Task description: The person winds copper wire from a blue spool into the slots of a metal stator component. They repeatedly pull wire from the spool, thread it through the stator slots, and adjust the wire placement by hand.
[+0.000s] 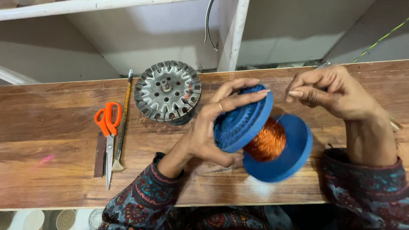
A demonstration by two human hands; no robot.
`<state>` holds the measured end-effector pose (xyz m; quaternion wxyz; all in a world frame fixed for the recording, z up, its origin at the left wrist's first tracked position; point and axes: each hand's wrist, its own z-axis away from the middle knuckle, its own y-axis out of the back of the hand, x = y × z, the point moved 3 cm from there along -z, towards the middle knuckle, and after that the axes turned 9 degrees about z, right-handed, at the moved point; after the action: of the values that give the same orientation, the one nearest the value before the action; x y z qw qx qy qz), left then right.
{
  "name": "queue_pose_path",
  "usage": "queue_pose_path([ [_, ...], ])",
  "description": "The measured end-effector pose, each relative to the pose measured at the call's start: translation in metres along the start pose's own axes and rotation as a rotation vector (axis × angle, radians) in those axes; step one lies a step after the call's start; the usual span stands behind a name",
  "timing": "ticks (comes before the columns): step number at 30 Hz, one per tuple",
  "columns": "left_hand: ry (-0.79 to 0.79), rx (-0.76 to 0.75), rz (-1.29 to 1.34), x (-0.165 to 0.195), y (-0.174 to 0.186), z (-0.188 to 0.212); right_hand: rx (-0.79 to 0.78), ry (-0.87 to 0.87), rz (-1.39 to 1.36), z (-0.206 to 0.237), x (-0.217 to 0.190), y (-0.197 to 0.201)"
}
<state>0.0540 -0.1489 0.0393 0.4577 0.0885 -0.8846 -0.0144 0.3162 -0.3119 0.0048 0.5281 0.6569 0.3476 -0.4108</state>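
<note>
Spool: blue spool (pixel 272 140) of copper wire (pixel 266 144), held above the wooden bench (pixel 64 140), centre-right.
Left hand (pixel 213 127): clasps the spool's left flange.
Right hand (pixel 328 91): fingertips pinched, just right of and beyond the spool; any strand between them is too fine to make out.
Hidden: left palm, behind the flange.

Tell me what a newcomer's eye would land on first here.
Most striking is the blue spool wound with copper wire, held mid-frame over the wooden bench by the left hand, while the right hand pinches something fine just above it. Next, the grey metal slotted core stands at the bench's back edge, with orange-handled scissors and a brush lying to its left.
</note>
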Motion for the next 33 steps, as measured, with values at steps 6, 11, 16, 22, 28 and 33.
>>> queue_pose_path([
  [6, 0.104, 0.394, 0.754, 0.000, 0.004, 0.002, -0.004, 0.227, -0.309, -0.033, 0.011, -0.038],
  [11, 0.046, 0.406, 0.642, -0.009, 0.014, 0.011, 0.087, -0.039, -0.625, -0.040, 0.019, -0.065],
  [16, 0.003, 0.096, 0.138, -0.017, 0.018, 0.010, -0.038, 0.041, -0.413, -0.044, 0.013, -0.053],
  [22, 0.030, -0.102, -0.568, -0.011, -0.010, 0.011, 0.391, -0.004, -0.044, -0.043, 0.012, -0.042],
  [28, -0.055, -0.234, -0.828, -0.002, -0.039, 0.010, 0.533, 0.046, 0.141, -0.046, 0.018, -0.042],
  [33, 0.024, 0.299, -0.351, -0.022, -0.027, 0.015, 0.333, -0.291, 0.311, -0.056, 0.016, -0.024],
])
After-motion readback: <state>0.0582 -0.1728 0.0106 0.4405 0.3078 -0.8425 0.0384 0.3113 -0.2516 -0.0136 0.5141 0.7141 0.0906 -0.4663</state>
